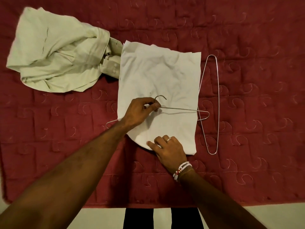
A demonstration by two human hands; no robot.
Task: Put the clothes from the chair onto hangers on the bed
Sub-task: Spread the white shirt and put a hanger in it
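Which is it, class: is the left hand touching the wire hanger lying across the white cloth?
Touching. The head view shows the left hand pinching the wire hanger just below its hook.

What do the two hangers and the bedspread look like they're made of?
Held hanger and spare hanger: thin bare metal wire, by their slim silvery, slightly shiny rods. Bedspread: quilted maroon fabric with a matte surface and stitched curl patterns.

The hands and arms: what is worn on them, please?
Both forearms are bare, with no sleeves in view. The right hand has a silver ring on one finger and several strands of white and red bead bracelets at the wrist. The left hand wears nothing.
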